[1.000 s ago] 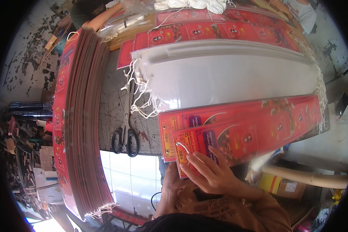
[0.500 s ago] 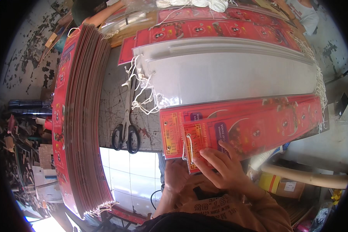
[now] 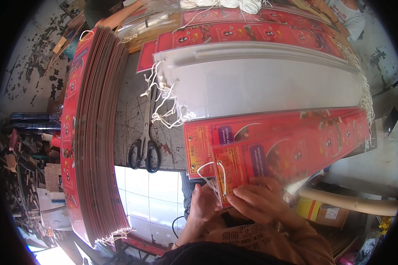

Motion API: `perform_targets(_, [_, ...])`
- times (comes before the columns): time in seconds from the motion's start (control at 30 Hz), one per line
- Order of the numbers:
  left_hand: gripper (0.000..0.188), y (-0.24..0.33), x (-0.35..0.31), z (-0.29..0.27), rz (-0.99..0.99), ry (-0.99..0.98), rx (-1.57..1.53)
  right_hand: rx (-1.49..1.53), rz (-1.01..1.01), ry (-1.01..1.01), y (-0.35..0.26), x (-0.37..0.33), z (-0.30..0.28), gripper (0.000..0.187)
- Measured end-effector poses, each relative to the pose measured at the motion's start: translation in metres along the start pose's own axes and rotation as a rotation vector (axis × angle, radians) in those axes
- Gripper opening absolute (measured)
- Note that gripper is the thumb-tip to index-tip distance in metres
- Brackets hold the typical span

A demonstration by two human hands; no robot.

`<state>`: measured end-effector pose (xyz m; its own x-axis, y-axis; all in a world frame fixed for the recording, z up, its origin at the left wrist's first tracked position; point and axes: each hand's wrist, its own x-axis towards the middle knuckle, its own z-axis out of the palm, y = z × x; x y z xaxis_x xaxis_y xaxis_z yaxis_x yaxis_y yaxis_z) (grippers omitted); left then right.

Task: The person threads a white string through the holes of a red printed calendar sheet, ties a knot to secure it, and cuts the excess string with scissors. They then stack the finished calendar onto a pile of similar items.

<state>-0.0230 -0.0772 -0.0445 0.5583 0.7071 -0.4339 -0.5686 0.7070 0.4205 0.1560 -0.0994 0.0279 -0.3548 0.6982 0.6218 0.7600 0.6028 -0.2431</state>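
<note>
My right hand is closed on the lower edge of a long red printed sign strip in a clear sleeve, its fingers bent over the front. White cord runs through two holes at the strip's left end and loops out to the left. My left hand is at that end's lower corner, thumb up beside the cord. Its other fingers curl behind the strip, so what they grip is hidden. More red strips lie fanned underneath on the table.
Black-handled scissors lie left of the strips. Beyond is a stack of grey-backed strips with tied cords. A tall stack of strips stands along the left. Two other people are at the far side, near a white cord bundle.
The strip's left end has come slightly down toward me, and its cord loop has swung out leftward. My right fingers have curled over the edge; my left hand has turned thumb up.
</note>
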Motion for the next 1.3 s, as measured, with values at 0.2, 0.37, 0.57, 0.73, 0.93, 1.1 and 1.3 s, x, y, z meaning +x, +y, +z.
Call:
perform_targets(0.2, [0.045, -0.010, 0.009, -0.001, 0.025, 0.125, -0.149, 0.025, -0.064, 0.050, -0.001, 0.001, -0.005, 0.017])
perform_targets(0.37, [0.032, 0.001, 0.001, 0.001, 0.349, 0.198, 0.105, 0.039, -0.078, 0.070, 0.000, -0.001, -0.004, 0.016])
perform_targets(0.57, [0.031, 0.026, -0.007, -0.011, 0.892, 0.414, 0.575, 0.073, -0.080, 0.072, 0.011, -0.003, 0.005, 0.015])
perform_targets(0.73, [0.035, 0.046, -0.005, -0.005, 1.158, 0.473, 0.738, 0.069, -0.111, 0.072, 0.018, -0.001, 0.008, 0.017])
perform_targets(0.93, [0.033, 0.066, -0.002, 0.020, 1.304, 0.363, 0.910, 0.125, -0.037, 0.048, 0.030, -0.003, 0.014, 0.023])
perform_targets(1.1, [0.013, 0.065, 0.003, 0.063, 1.333, 0.039, 1.373, 0.456, 0.227, 0.065, 0.015, 0.023, -0.012, 0.039])
perform_targets(1.3, [0.018, 0.073, 0.007, 0.124, 1.091, -0.018, 1.628, 0.398, 0.146, 0.230, 0.019, 0.050, -0.016, 0.041])
